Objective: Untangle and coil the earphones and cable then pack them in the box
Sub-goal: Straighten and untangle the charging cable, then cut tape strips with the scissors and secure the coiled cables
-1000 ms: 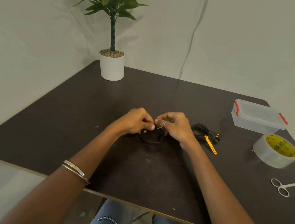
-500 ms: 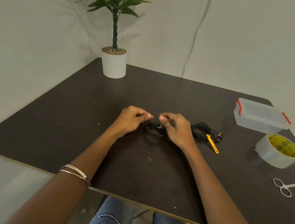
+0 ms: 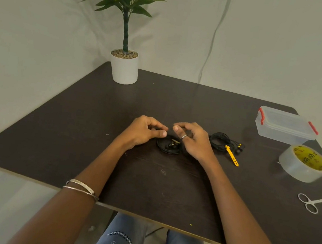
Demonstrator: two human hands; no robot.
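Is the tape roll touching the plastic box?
Apart. The head view shows dark table between the tape roll and the plastic box.

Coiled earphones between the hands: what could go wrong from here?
1. The black coil lies on the table with no tie visible on it, unlike the bundle with the yellow strap; it may spring loose when lifted.
2. The box has its lid on, so packing needs a hand free, and the coil could unwind meanwhile.
3. Both hands, left and right, hover curled; whether they pinch anything is unclear.
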